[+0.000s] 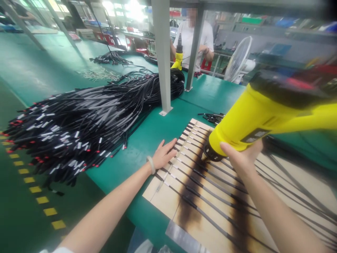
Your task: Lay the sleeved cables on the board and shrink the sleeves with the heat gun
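Observation:
My right hand (244,156) is wrapped round the barrel of a yellow heat gun (242,119), whose nozzle points down at a row of black cables (201,175). The cables lie side by side across a light wooden board (168,200) with two dark scorched bands. At the board's left edge, my left hand (163,154) rests with fingers stretched out over the cable ends, and a pale bangle (151,165) circles its wrist. A thin clear strip (181,149) runs across the cables near that edge.
A big bundle of black cables (105,105) with red and white ends covers the green table (131,154) at left. A grey post (163,56) stands behind the board. Farther back are a person in white (207,35), another yellow heat gun (178,60) and a fan (238,58).

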A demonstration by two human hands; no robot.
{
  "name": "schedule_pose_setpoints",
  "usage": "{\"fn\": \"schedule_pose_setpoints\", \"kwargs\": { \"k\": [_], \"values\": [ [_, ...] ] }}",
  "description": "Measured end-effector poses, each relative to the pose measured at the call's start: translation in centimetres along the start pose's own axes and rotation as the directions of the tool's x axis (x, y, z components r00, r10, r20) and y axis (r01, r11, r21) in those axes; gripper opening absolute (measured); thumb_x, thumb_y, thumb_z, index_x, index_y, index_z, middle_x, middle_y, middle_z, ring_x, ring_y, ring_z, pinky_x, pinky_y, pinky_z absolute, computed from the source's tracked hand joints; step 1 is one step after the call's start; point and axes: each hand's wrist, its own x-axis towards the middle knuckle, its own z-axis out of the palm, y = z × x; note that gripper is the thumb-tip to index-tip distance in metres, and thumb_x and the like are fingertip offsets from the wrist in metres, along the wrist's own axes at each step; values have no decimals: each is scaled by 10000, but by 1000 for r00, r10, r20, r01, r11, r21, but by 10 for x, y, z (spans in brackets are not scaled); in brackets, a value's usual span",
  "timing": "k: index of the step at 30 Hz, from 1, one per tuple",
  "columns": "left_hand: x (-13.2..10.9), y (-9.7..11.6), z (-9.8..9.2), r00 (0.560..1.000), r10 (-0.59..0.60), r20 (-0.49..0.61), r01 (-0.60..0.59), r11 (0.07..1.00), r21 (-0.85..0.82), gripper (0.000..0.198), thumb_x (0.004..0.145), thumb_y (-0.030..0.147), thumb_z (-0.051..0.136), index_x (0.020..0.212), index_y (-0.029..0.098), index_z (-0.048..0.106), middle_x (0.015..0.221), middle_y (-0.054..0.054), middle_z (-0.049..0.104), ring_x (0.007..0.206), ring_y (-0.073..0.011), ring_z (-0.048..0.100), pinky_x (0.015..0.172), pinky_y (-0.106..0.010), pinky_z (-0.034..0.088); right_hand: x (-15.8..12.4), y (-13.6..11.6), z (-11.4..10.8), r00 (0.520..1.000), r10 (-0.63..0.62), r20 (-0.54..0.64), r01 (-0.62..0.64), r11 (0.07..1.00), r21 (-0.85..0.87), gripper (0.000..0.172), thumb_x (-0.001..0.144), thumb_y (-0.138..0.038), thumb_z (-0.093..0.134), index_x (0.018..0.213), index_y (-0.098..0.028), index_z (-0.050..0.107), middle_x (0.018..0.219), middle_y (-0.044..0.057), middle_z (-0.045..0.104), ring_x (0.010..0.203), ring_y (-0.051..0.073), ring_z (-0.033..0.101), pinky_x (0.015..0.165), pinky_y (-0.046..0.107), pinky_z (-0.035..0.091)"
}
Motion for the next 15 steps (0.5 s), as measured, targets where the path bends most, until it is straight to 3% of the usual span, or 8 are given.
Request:
{"fn": "schedule_pose_setpoints", "kwargs": {
  "k": [4, 11, 15],
  "values": [
    [0, 1, 0, 1000, 3, -9, -3, 1000, -8, 727, 857, 617, 143, 1413, 156, 219, 1462, -86, 282, 1348, -217, 268, 1132, -481, -4, -6, 1, -10, 1000, -18, -16, 16, 996, -82, 657, 450, -312, 851, 1011, -153, 549, 944, 80, 622, 837, 275, 621, 809, 505, 509],
    [0, 1, 0, 1000, 9, -6, -9, 1000, 1, 694, 867, 596, 155, 1410, 169, 223, 1463, -81, 282, 1350, -219, 262, 1129, -487, 8, -8, -2, -19, 998, 32, -48, -36, 995, -92, 628, 454, -274, 848, 997, -141, 563, 936, 83, 633, 826, 278, 631, 775, 470, 534],
    [0, 0, 0, 1000, 5, -13, -5, 1000, 6, 678, 871, 580, 153, 1408, 171, 225, 1466, -79, 273, 1352, -212, 259, 1129, -483, 4, -8, -5, -18, 995, -18, -97, 15, 999, -36, 676, 455, -253, 847, 1049, -162, 537, 948, 58, 626, 825, 256, 635, 789, 453, 538]
  ]
}}
